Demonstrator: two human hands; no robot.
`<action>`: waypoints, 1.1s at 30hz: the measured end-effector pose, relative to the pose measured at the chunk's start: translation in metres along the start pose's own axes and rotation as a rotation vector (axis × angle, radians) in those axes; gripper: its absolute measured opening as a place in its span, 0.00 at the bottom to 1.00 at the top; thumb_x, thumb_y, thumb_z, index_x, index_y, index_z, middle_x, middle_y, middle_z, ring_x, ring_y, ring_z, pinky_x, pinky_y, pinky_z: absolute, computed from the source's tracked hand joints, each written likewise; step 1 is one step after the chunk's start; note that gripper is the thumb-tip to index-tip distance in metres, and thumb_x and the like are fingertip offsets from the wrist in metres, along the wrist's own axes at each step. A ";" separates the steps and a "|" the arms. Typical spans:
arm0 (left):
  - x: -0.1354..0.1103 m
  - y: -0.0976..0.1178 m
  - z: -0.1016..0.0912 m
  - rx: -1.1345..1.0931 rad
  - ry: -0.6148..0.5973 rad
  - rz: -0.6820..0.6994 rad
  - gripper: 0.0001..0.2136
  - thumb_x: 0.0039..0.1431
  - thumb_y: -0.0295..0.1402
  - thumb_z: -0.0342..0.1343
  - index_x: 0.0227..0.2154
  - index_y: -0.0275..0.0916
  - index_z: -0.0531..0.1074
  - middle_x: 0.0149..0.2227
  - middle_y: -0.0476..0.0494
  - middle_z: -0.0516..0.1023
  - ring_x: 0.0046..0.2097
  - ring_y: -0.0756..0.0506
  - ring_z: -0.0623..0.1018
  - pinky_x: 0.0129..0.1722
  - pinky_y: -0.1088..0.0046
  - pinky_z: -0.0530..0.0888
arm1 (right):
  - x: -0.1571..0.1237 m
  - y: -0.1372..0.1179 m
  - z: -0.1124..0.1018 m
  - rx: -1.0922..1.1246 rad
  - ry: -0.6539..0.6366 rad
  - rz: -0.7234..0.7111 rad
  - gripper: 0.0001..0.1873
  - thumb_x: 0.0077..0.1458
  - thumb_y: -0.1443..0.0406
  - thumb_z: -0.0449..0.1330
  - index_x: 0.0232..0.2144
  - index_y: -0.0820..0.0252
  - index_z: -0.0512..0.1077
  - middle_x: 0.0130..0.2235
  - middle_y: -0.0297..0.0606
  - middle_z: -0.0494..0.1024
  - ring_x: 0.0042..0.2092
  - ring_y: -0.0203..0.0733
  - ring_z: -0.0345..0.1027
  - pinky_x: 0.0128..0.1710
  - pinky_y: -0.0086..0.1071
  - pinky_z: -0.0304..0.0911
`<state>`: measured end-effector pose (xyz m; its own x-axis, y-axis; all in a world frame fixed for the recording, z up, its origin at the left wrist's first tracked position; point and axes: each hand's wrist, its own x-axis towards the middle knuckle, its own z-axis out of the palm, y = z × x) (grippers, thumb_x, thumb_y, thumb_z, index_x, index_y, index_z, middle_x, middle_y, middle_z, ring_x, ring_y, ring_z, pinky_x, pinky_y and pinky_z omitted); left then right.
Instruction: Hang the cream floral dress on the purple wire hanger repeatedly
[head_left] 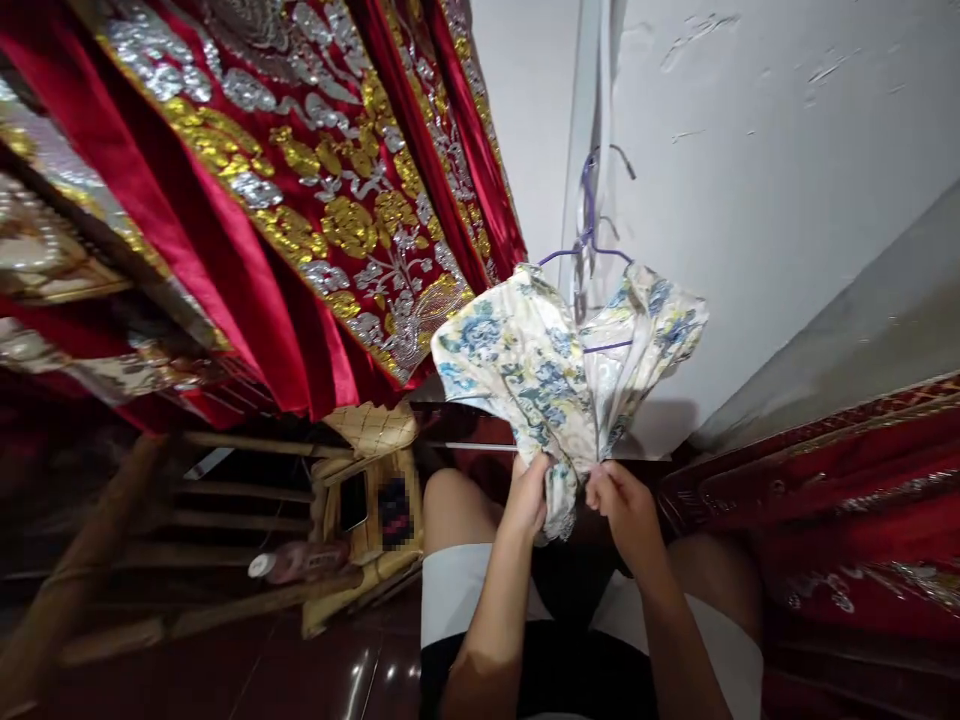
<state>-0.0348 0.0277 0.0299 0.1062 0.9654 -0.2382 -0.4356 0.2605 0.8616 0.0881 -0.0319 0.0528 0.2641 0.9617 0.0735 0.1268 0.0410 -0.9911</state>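
A short-sleeved garment (536, 365), cream with blue, yellow and green flowers, hangs from a purple hanger (590, 215) in front of the white wall (750, 180), just beyond the person's knees (456, 508). Its front parts in a deep V with a paler inside, and the cloth is creased and drawn together toward the near end. The left hand (531, 492) grasps the bunched cloth there; the right hand (616, 488) pinches it just to the right, fingers curled. Red sequined drapery (360, 220) hangs to the far left.

marked white wall (765, 150), glossy dark red floor (262, 660), light glints (356, 672), bamboo furniture (94, 545)
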 end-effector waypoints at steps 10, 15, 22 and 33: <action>-0.025 -0.047 0.015 0.400 0.017 0.459 0.11 0.59 0.32 0.57 0.45 0.41 0.73 0.45 0.40 0.76 0.48 0.42 0.76 0.50 0.66 0.70 | 0.000 0.008 -0.003 -0.038 -0.017 0.098 0.24 0.58 0.47 0.58 0.18 0.56 0.65 0.20 0.32 0.66 0.25 0.40 0.60 0.27 0.33 0.56; -0.023 -0.051 0.019 0.479 -0.063 0.525 0.06 0.63 0.33 0.55 0.33 0.38 0.74 0.31 0.46 0.75 0.36 0.46 0.75 0.39 0.70 0.71 | 0.010 0.001 -0.013 -0.072 -0.193 0.172 0.26 0.54 0.46 0.60 0.16 0.57 0.66 0.14 0.30 0.65 0.20 0.37 0.58 0.25 0.32 0.55; -0.007 -0.049 0.006 0.642 -0.184 0.588 0.04 0.60 0.28 0.53 0.30 0.38 0.69 0.29 0.48 0.70 0.31 0.50 0.72 0.33 0.75 0.70 | 0.093 -0.078 -0.032 0.192 -0.061 0.150 0.20 0.44 0.51 0.69 0.18 0.57 0.69 0.15 0.30 0.65 0.18 0.32 0.55 0.17 0.27 0.46; 0.026 0.006 0.033 0.781 -0.324 0.818 0.14 0.62 0.29 0.53 0.50 0.39 0.70 0.38 0.42 0.76 0.39 0.44 0.75 0.42 0.67 0.73 | 0.122 -0.145 -0.019 0.303 0.064 -0.246 0.15 0.58 0.60 0.63 0.21 0.55 0.69 0.17 0.31 0.66 0.17 0.32 0.52 0.16 0.30 0.43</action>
<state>-0.0053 0.0544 0.0437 0.3201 0.7773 0.5415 0.1750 -0.6103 0.7726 0.1202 0.0745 0.2079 0.3212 0.8947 0.3104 -0.0921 0.3557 -0.9300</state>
